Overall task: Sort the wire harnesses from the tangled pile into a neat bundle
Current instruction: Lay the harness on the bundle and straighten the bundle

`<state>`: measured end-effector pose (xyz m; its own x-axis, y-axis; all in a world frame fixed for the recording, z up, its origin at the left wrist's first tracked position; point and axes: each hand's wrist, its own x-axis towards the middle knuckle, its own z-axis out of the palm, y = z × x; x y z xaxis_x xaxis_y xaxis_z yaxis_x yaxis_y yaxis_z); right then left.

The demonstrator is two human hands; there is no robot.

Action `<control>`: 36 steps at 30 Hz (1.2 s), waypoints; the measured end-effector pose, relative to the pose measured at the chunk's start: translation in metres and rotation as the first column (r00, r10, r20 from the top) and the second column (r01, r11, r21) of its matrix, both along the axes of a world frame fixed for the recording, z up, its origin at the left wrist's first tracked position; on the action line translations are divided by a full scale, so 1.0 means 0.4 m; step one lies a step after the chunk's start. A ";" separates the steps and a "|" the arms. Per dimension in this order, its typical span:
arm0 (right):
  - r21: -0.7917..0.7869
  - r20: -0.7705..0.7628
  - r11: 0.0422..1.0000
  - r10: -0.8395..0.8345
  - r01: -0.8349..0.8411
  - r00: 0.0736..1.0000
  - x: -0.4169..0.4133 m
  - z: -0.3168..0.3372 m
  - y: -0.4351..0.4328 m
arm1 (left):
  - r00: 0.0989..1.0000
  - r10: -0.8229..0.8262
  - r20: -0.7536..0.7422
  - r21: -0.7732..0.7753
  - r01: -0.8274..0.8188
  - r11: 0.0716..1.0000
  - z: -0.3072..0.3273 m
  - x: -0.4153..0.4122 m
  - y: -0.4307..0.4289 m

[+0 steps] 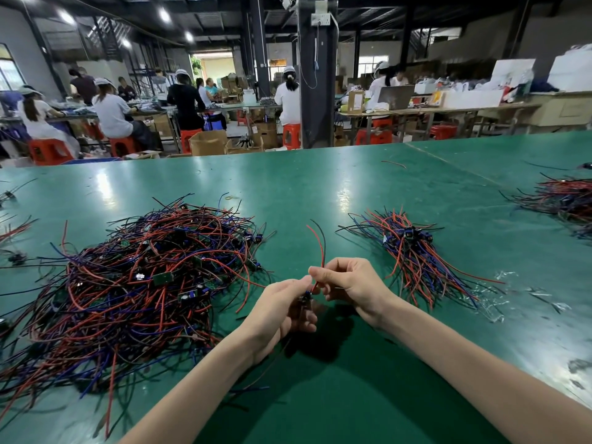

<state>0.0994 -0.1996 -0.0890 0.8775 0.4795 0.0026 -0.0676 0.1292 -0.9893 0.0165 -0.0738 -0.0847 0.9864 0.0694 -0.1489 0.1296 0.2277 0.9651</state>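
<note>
Left hand and right hand both pinch one harness, pile left of them, bundle right; wires look light and limp, best held at the connector.

Bright, fairly even light comes from ceiling lamps high beyond the table. They throw two pale glare patches on the table's glossy top, toward its far edge. A soft dark shadow lies on the table just under the left hand and right hand. The table's far edge bows, wide-angle distortion. The hall beyond the table is dimmer, slightly soft.
</note>
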 end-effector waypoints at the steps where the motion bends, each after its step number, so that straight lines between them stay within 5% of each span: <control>1: 0.001 0.000 1.000 0.008 -0.008 1.000 -0.002 0.000 0.001 | 1.000 0.007 0.003 0.003 -0.007 1.000 -0.001 0.000 0.000; 16: -0.002 -0.032 1.000 0.011 -0.012 0.999 -0.004 0.000 0.003 | 0.995 0.099 0.000 0.002 -0.099 0.995 -0.005 0.000 -0.003; 23: 0.109 -0.084 0.971 -0.202 0.210 0.976 0.052 0.040 -0.044 | 0.998 0.057 -0.007 0.046 -0.056 0.997 -0.011 -0.004 -0.009; 36: 0.265 -0.184 0.906 -0.290 0.331 0.939 0.086 0.068 -0.071 | 1.000 0.018 0.000 0.087 -0.018 0.996 -0.010 -0.005 -0.012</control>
